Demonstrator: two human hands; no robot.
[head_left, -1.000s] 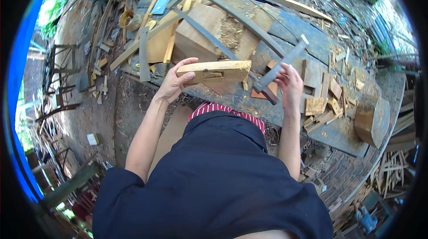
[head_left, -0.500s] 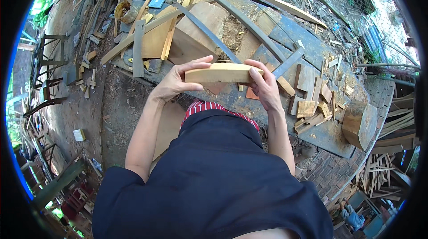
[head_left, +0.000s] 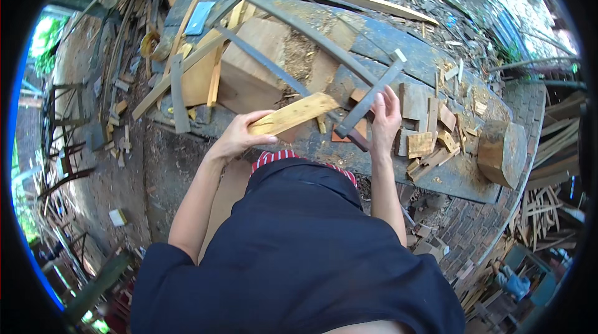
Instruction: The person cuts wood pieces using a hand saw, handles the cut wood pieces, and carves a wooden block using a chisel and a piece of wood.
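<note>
A short, pale yellow wood piece (head_left: 293, 116) with a rough far end is pinched at its near end by my left hand (head_left: 240, 138), which holds it tilted up to the right above the bench edge. My right hand (head_left: 386, 123) is off the wood, thumb and fingers apart, at the end bar of a wooden frame saw (head_left: 324, 41). Its fingertips come up against that bar; whether they touch it I cannot tell. The saw's long blade (head_left: 265, 63) slants across the bench, passing behind the raised wood piece.
The workbench (head_left: 430, 63) carries sawdust, a large squared block (head_left: 252, 63), several offcuts (head_left: 420, 144) on the right and a thick timber chunk (head_left: 501, 155) at the right end. A light blue flat object (head_left: 199, 18) lies at the far left. Scrap wood surrounds the bench.
My right hand has let go of the wood piece and moved right to the saw's end bar. The left hand keeps the piece, now turned with its right end raised.
</note>
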